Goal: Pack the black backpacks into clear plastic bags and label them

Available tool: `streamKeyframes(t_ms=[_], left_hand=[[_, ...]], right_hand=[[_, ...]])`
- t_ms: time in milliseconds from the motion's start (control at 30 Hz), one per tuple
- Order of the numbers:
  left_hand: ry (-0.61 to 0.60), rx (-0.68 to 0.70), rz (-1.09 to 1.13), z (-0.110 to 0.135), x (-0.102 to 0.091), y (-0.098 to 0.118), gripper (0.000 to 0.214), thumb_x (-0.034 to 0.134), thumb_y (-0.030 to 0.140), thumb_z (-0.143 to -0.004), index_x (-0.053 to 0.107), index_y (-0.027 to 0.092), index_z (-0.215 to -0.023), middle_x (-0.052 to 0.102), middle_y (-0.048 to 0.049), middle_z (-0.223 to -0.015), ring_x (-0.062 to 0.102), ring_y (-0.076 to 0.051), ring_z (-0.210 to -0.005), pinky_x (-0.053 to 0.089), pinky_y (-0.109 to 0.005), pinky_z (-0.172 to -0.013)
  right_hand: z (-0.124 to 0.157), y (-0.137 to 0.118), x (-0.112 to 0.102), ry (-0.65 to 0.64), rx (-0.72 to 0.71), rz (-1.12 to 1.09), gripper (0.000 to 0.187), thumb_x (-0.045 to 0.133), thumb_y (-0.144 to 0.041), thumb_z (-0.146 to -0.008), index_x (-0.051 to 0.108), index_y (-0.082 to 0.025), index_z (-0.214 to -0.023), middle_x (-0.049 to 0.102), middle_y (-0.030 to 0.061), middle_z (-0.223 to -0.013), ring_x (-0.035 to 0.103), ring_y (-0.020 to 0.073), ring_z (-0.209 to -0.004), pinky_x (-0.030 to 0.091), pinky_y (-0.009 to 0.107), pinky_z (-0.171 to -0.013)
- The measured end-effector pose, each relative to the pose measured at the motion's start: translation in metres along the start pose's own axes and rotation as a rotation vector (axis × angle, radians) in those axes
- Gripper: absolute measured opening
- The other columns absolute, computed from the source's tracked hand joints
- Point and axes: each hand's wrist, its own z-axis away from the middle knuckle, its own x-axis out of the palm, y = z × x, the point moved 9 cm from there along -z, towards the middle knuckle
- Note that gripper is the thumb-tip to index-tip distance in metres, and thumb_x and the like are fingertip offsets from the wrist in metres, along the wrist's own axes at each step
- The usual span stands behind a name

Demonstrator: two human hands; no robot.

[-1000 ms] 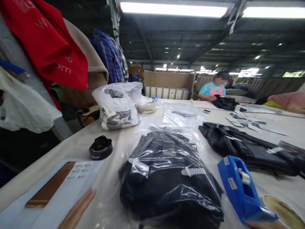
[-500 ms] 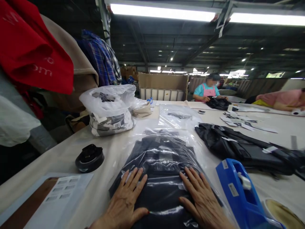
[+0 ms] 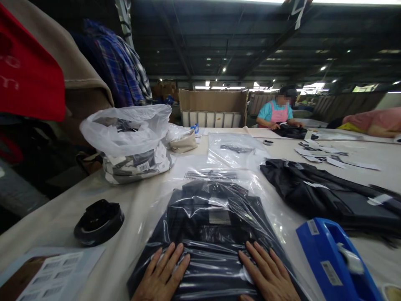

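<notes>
A dark folded garment in a clear plastic bag (image 3: 213,221) lies on the table right in front of me. My left hand (image 3: 161,276) lies flat on the bag's near left part, fingers stretched out. My right hand (image 3: 269,276) lies flat on the near right part, fingers spread. Neither hand holds anything. A blue tape dispenser (image 3: 336,261) stands just right of my right hand.
A black round object (image 3: 98,221) and a label sheet (image 3: 53,276) lie to the left. A white bag of tags (image 3: 131,142) and empty clear bags (image 3: 234,150) are behind, dark garments (image 3: 322,194) at right. A person (image 3: 277,115) works at the table's far end.
Both hands came down flat onto the bagged garment and have slid toward its near edge. The view has tilted down and shifted slightly.
</notes>
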Motion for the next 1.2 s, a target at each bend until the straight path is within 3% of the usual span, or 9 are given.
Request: streamKeyframes(t_ms=[167,267,467,567,700,800,900,1000,1200], left_hand=[[-0.017,-0.057,0.093,-0.006,-0.009,-0.003,0.074,0.039,0.061,-0.087,0.020,0.019,-0.145,0.043,-0.0080,-0.141,0.038,-0.027,-0.130,0.032,-0.041,-0.105],[-0.006,-0.038,0.116,-0.009,-0.020,-0.001,0.085,0.042,0.071,-0.080,0.025,0.018,-0.143,0.042,-0.0096,-0.142,0.040,-0.027,-0.129,0.034,-0.040,-0.103],[-0.153,-0.112,0.238,-0.011,-0.017,-0.004,0.073,0.039,0.066,-0.084,0.030,0.021,-0.141,0.038,-0.0122,-0.144,0.038,-0.029,-0.131,0.035,-0.051,-0.104],[-0.218,-0.124,0.267,-0.012,-0.019,-0.004,0.070,0.041,0.064,-0.085,0.034,0.019,-0.139,0.034,-0.0155,-0.146,0.032,-0.034,-0.134,0.032,-0.057,-0.105],[-0.172,-0.024,0.229,-0.012,-0.039,0.005,0.058,0.043,0.055,-0.088,0.042,0.020,-0.135,0.039,-0.0138,-0.143,0.030,-0.035,-0.135,0.026,-0.061,-0.106],[-0.120,0.133,0.215,-0.001,-0.053,0.019,0.052,0.037,0.050,-0.092,0.045,0.017,-0.132,0.045,-0.0124,-0.139,0.033,-0.031,-0.133,0.030,-0.053,-0.108],[-0.036,0.229,0.199,0.012,-0.061,0.027,0.054,0.034,0.051,-0.093,0.042,0.017,-0.134,0.045,-0.0139,-0.139,0.036,-0.029,-0.132,0.034,-0.047,-0.106],[0.023,0.276,0.164,0.019,-0.062,0.028,0.060,0.033,0.057,-0.091,0.041,0.016,-0.135,0.046,-0.0159,-0.137,0.039,-0.030,-0.130,0.036,-0.048,-0.104],[0.046,0.297,0.096,0.018,-0.064,0.032,0.057,0.042,0.054,-0.090,0.042,0.019,-0.134,0.048,-0.0151,-0.135,0.041,-0.032,-0.127,0.028,-0.052,-0.106]], right_hand=[[0.000,-0.001,-0.001,0.037,0.012,-0.014,0.073,0.046,-0.062,-0.084,0.029,-0.025,-0.144,0.047,0.0064,-0.136,0.054,0.0281,-0.117,0.050,0.046,-0.084],[-0.001,-0.001,0.001,-0.042,0.070,-0.085,0.061,0.044,-0.060,-0.087,0.039,-0.028,-0.139,0.043,0.0046,-0.140,0.049,0.0284,-0.122,0.049,0.049,-0.090],[-0.004,0.003,0.010,-0.306,0.250,-0.319,0.060,0.036,-0.063,-0.089,0.042,-0.028,-0.137,0.035,0.0055,-0.146,0.030,0.0277,-0.136,0.028,0.054,-0.110],[-0.008,0.005,0.010,-0.391,0.253,-0.366,0.064,0.038,-0.063,-0.088,0.039,-0.024,-0.139,0.030,0.0088,-0.148,0.024,0.0281,-0.138,0.023,0.053,-0.111],[-0.007,0.004,-0.004,-0.455,0.192,-0.428,0.064,0.040,-0.062,-0.088,0.037,-0.025,-0.140,0.025,0.0080,-0.150,0.016,0.0277,-0.140,0.019,0.053,-0.113],[0.006,-0.007,-0.024,-0.397,0.087,-0.423,0.063,0.038,-0.062,-0.088,0.036,-0.026,-0.140,0.028,0.0054,-0.149,0.018,0.0284,-0.140,0.018,0.056,-0.112],[0.025,-0.021,-0.042,-0.237,-0.036,-0.345,0.059,0.041,-0.059,-0.089,0.039,-0.026,-0.138,0.036,0.0059,-0.146,0.027,0.0303,-0.136,0.022,0.060,-0.109],[0.039,-0.029,-0.050,-0.089,-0.079,-0.249,0.054,0.045,-0.052,-0.090,0.043,-0.023,-0.136,0.041,0.0079,-0.142,0.033,0.0313,-0.133,0.025,0.061,-0.106],[0.044,-0.033,-0.057,0.007,-0.077,-0.192,0.046,0.051,-0.041,-0.090,0.047,-0.021,-0.132,0.046,0.0090,-0.139,0.035,0.0296,-0.132,0.025,0.059,-0.107]])
